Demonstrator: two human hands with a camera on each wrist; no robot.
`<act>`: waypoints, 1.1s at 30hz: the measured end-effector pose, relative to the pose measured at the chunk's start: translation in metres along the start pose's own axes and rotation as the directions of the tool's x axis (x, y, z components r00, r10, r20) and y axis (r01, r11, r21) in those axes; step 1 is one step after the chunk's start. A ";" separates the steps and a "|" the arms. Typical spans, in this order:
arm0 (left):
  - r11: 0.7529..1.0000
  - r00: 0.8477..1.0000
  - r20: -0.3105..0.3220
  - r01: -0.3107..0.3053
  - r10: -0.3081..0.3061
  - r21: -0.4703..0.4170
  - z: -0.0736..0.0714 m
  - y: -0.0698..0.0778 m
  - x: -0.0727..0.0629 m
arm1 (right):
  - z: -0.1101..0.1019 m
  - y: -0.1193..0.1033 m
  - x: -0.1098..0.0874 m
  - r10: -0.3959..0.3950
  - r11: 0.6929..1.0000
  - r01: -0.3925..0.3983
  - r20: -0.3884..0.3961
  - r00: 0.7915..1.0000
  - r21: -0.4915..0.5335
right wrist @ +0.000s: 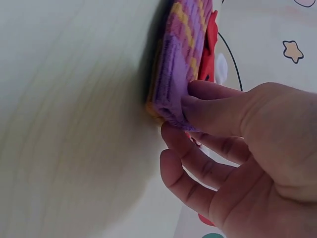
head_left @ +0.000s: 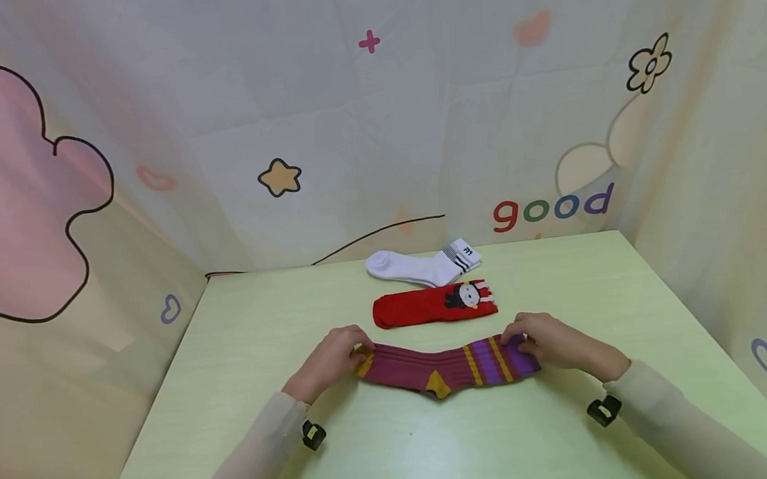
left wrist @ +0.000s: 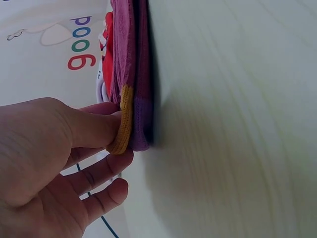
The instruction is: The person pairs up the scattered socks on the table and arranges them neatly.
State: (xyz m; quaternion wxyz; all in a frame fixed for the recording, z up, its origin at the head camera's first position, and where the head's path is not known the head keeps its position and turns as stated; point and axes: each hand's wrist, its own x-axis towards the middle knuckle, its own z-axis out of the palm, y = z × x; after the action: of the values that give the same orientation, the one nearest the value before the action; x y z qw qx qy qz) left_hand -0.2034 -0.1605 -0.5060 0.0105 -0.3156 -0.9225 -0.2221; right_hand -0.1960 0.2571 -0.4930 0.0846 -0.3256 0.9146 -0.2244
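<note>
A maroon sock (head_left: pixel 402 367) with a mustard toe and heel and a striped purple cuff lies flat across the table, level with both hands. At its toe end, my left hand (head_left: pixel 333 356) pinches the mustard tip (left wrist: pixel 124 124) between thumb and fingers; a purple-ended layer (left wrist: pixel 142 124) lies against it. The purple cuff (right wrist: pixel 173 84) is pinched by my right hand (head_left: pixel 548 338), the thumb on top, with a mustard layer showing underneath. Just behind lies a red sock (head_left: pixel 412 308) with a cartoon face. Farther back is a white sock (head_left: pixel 410 268) with black stripes.
The pale green table (head_left: pixel 265 316) ends at a hanging curtain (head_left: pixel 366 126) printed with shapes and the word "good". More curtain hangs along both sides. Each sleeve carries a small black wrist device, one on the left (head_left: pixel 313 435), one on the right (head_left: pixel 604 410).
</note>
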 end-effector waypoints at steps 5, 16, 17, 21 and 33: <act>1.000 1.000 -0.007 -0.011 0.011 0.006 0.002 -0.002 0.001 | 0.004 0.004 -0.002 -0.010 1.000 0.010 -0.025 1.000 -0.010; 1.000 1.000 0.012 0.010 -0.011 0.007 0.004 -0.006 0.004 | 0.005 0.006 -0.005 0.012 1.000 -0.012 -0.044 0.999 -0.006; 1.000 1.000 0.015 0.010 -0.011 0.011 0.004 -0.005 0.004 | 0.005 0.006 -0.005 0.012 1.000 -0.012 -0.044 0.999 -0.008; 0.999 1.000 0.029 0.002 -0.004 0.041 0.003 -0.002 0.004 | 0.005 0.003 -0.006 0.006 0.999 -0.008 -0.048 0.999 -0.035; 0.989 0.999 -0.034 -0.007 0.012 0.150 0.003 0.015 -0.015 | 0.014 -0.027 -0.017 -0.049 0.981 0.006 -0.222 0.974 -0.191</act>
State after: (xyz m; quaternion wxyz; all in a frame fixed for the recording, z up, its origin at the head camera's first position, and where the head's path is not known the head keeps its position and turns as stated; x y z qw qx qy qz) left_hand -0.1822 -0.1581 -0.5050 0.0511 -0.3146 -0.9346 -0.1577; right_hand -0.1634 0.2446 -0.4922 -0.0546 -0.3172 0.9308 -0.1730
